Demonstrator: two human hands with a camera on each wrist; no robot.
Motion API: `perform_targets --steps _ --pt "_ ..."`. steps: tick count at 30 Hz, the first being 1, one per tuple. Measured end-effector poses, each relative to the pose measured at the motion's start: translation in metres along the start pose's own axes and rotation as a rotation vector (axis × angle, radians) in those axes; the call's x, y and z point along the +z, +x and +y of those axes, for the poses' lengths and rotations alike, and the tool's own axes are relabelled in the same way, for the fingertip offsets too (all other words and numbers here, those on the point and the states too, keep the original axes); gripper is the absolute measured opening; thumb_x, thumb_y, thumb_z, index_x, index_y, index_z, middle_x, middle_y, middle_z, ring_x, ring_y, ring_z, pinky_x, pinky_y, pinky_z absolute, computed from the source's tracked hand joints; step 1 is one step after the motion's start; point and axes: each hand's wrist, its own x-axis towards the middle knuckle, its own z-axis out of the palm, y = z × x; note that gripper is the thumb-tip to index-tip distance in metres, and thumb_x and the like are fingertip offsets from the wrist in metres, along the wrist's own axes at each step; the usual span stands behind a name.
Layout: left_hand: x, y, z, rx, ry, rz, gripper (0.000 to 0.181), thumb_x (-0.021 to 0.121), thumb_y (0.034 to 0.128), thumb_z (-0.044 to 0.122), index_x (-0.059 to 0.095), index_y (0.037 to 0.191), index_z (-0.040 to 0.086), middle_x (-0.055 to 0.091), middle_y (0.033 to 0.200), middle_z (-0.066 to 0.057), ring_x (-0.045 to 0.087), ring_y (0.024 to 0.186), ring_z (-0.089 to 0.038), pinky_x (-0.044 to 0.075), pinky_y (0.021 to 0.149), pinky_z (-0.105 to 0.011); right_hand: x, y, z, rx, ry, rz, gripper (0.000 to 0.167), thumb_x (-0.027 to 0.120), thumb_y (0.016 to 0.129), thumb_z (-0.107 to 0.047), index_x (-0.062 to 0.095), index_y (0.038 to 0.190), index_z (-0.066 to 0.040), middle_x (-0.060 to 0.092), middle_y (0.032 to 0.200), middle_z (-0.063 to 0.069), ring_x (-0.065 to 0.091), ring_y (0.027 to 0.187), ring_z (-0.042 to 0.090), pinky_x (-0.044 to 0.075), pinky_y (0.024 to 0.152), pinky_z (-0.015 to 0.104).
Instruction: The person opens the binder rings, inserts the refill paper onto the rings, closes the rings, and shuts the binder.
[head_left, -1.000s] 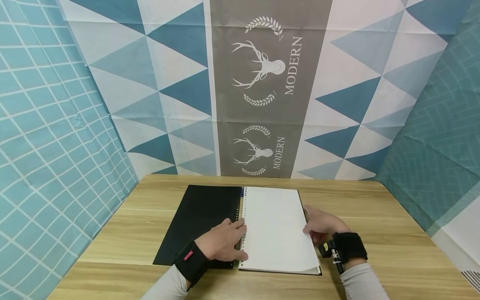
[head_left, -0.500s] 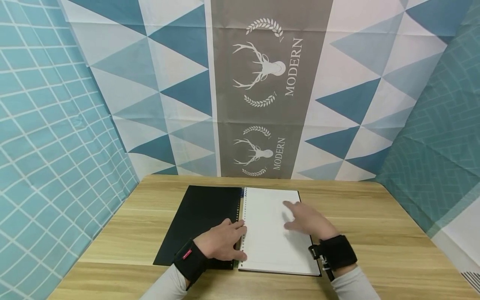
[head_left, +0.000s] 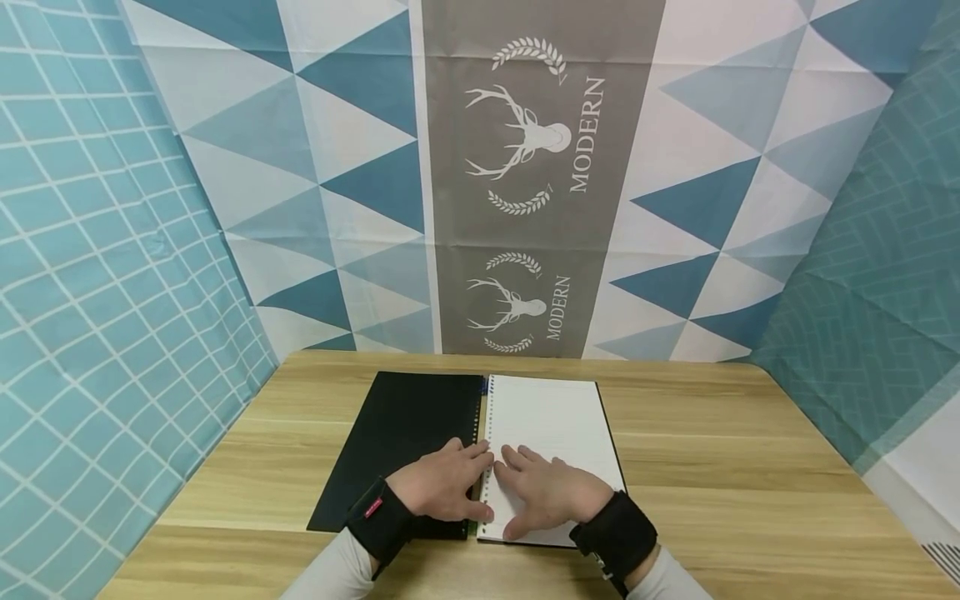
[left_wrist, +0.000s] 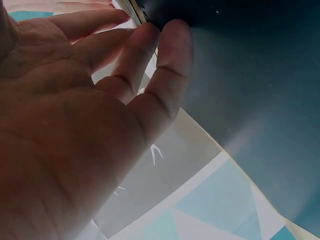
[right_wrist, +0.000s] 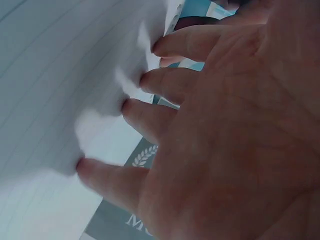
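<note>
A loose-leaf notebook lies open on the table, its black cover (head_left: pixel 420 410) on the left and its white lined pages (head_left: pixel 555 410) on the right. Across the binding in the middle rests my left hand (head_left: pixel 442 485), fingers extended to the holed inner edge of the pages. The left wrist view shows these fingers against the dark cover (left_wrist: pixel 245 75). Close beside it, my right hand (head_left: pixel 551 492) lies spread on the lower part of the page. In the right wrist view its fingertips touch the lined paper (right_wrist: pixel 45 110). Both hands cover part of the binding and page.
The wooden table (head_left: pixel 720 467) extends on both sides of the notebook. Behind it hangs a patterned cloth (head_left: pixel 517 200) with deer heads and triangles. A blue grid-patterned sheet (head_left: pixel 97 250) borders the left side, and a teal one (head_left: pixel 870 292) the right.
My right hand has left the page's outer right edge and moved left across the paper to beside my left hand. The raised lower page corner now lies flatter. My left hand has stayed put.
</note>
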Motion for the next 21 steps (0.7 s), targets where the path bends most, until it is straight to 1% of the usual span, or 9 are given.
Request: perform_targets --steps 3,6,10,16,18,19,21 --pt "0.0 0.001 0.001 -0.005 -0.004 0.008 0.079 0.072 0.0872 0.058 0.05 0.151 0.016 0.045 0.16 -0.005 0.05 0.112 -0.018 0.054 0.088 -0.034 -0.001 0.001 0.006 0.006 0.026 0.006 0.101 0.082 0.077 -0.059 0.038 0.158 -0.018 0.025 0.17 0.007 0.024 0.157 0.035 0.031 0.111 0.075" --pt "0.002 0.002 0.001 -0.014 -0.005 0.021 0.079 0.073 0.0863 0.058 0.051 0.15 0.016 0.045 0.16 -0.006 0.05 0.111 -0.019 0.054 0.087 -0.034 -0.001 0.002 0.013 0.004 0.047 0.007 0.105 0.084 0.074 -0.06 0.038 0.158 -0.017 0.024 0.17 0.008 0.022 0.157 0.038 0.029 0.108 0.08" --pt "0.005 0.004 0.002 -0.023 0.005 0.034 0.08 0.072 0.0866 0.06 0.051 0.15 0.015 0.045 0.16 -0.006 0.05 0.11 -0.019 0.054 0.087 -0.034 -0.001 0.003 0.019 -0.017 0.046 0.016 0.107 0.084 0.072 -0.061 0.038 0.158 -0.017 0.024 0.17 0.009 0.022 0.157 0.04 0.029 0.106 0.081" --pt "0.009 0.006 0.001 -0.005 0.02 0.057 0.08 0.07 0.0878 0.061 0.052 0.15 0.014 0.046 0.16 -0.007 0.051 0.108 -0.019 0.053 0.086 -0.032 0.001 0.004 0.023 -0.03 0.042 0.031 0.108 0.085 0.071 -0.06 0.039 0.158 -0.016 0.025 0.17 0.01 0.023 0.156 0.04 0.03 0.105 0.082" --pt "0.008 0.006 0.0 0.002 0.022 0.055 0.08 0.069 0.0878 0.062 0.051 0.15 0.015 0.046 0.16 -0.006 0.051 0.108 -0.018 0.053 0.086 -0.032 0.0 0.004 0.023 -0.034 0.037 0.049 0.104 0.085 0.071 -0.059 0.043 0.155 -0.015 0.028 0.168 0.011 0.027 0.155 0.04 0.032 0.106 0.08" --pt "0.007 0.005 -0.001 0.008 0.009 0.047 0.08 0.069 0.0879 0.062 0.051 0.15 0.016 0.046 0.16 -0.005 0.05 0.11 -0.018 0.053 0.088 -0.032 0.0 0.004 0.023 -0.043 0.029 0.065 0.099 0.086 0.072 -0.058 0.046 0.152 -0.014 0.032 0.167 0.012 0.03 0.153 0.039 0.035 0.106 0.076" --pt "0.003 0.004 -0.007 0.022 -0.038 0.021 0.079 0.069 0.0888 0.061 0.049 0.152 0.017 0.044 0.161 -0.004 0.051 0.117 -0.018 0.053 0.094 -0.035 -0.001 0.005 0.022 -0.068 0.008 0.116 0.086 0.086 0.073 -0.054 0.055 0.143 -0.013 0.045 0.157 0.011 0.044 0.144 0.034 0.046 0.105 0.064"
